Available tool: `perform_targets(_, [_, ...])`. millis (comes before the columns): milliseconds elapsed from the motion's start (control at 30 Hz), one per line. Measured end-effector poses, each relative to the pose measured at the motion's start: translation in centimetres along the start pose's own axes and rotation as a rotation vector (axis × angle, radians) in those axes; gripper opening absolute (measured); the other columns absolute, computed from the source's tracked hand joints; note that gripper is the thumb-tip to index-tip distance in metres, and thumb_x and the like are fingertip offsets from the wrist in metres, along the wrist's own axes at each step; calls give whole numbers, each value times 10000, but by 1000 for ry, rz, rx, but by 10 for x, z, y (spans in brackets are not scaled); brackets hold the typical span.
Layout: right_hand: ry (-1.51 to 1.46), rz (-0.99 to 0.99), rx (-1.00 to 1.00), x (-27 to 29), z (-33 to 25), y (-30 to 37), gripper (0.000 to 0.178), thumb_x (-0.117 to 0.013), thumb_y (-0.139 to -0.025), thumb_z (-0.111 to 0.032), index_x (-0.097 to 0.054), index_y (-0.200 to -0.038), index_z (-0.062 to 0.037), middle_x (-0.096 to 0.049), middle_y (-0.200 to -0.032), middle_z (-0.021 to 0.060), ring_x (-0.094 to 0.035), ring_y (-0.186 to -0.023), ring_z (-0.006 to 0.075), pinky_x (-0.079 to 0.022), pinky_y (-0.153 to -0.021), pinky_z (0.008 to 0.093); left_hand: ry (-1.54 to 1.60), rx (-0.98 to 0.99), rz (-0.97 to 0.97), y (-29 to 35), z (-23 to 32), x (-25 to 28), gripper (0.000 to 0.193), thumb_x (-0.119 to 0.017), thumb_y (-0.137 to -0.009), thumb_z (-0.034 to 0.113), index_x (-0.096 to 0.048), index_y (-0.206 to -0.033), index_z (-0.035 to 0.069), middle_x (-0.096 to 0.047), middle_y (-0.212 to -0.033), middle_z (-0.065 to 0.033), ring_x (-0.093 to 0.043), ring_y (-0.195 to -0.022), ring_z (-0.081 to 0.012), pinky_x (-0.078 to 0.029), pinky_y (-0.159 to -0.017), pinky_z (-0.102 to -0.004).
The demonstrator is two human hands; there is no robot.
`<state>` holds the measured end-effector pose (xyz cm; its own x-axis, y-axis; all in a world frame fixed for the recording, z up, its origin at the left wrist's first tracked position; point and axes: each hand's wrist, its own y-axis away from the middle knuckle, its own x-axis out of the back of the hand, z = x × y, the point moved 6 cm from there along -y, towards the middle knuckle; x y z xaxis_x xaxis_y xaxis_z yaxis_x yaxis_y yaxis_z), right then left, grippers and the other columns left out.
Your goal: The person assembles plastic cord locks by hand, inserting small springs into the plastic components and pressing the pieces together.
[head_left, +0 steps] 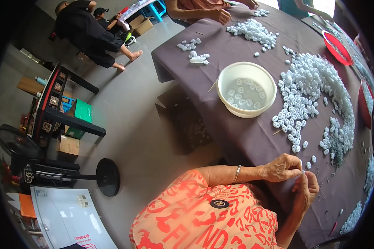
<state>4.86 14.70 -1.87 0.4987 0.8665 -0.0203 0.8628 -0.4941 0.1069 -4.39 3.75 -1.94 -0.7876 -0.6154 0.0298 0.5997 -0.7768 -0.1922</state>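
Note:
Both my hands meet at the table's near edge. My left hand (281,168), with a silver bangle at its wrist, pinches a small white plastic piece (303,172) between thumb and fingertips. My right hand (306,190) closes its fingers on the same piece from the other side. Most of the piece is hidden by the fingers. Just beyond them lie a few loose white oval pieces (313,159) with paired holes. A large curved heap of such pieces (311,79) spreads farther off. Beside its near end sits a pile of small thin metal parts (338,150).
A cream plastic basin (224,99) holds several white pieces. Red trays (338,49) stand at the far right. The brown-covered table (203,45) bears other heaps, with people's hands (222,16) beyond. An open carton (174,120) is below its left edge. A black fan (108,177) stands left.

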Motion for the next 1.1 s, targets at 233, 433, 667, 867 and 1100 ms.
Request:
perform_targets(233, [32,15,-10,-1,0,1,111,-590,-870,-144,-578,-880,-34,-534,-634,-6,-445,-475,45,-360,-429,182,36,-61,58,2,1,2,146,-617,-764,111,-582,-759,-31,-560,-659,-120,-541,-612,-174,-426,-566,-323])
perform_targets(433, [-40,-15,-39,-2,2,-8,105,-592,-867,-123,-571,-862,-21,-547,-643,-3,-463,-483,43,-381,-426,179,52,-87,74,-2,-1,7,149,-628,-767,110,-581,-763,-32,-560,-654,-117,-537,-611,-168,-424,-564,-319])
perform_targets(667, [-72,-89,-33,0,4,-9,100,-597,-860,-112,-569,-868,-17,-549,-640,1,-459,-481,42,-380,-424,178,44,-108,76,0,-2,5,151,-635,-770,107,-577,-747,-30,-552,-630,-99,-521,-600,-131,-419,-551,-305])
perform_targets(867, [-26,-123,-19,6,2,0,113,-595,-861,-115,-572,-863,-5,-537,-611,1,-451,-472,45,-362,-412,178,131,-73,35,3,-3,-6,149,-639,-765,93,-567,-718,-30,-547,-601,-80,-505,-580,-103,-413,-533,-290])
perform_targets(1100, [82,-73,-43,-7,-11,-2,102,-578,-851,-94,-600,-812,-3,-504,-577,0,-433,-472,62,-333,-437,203,-52,-59,80,1,6,7,166,-630,-790,144,-607,-751,-15,-572,-670,-137,-560,-606,-183,-444,-574,-316])
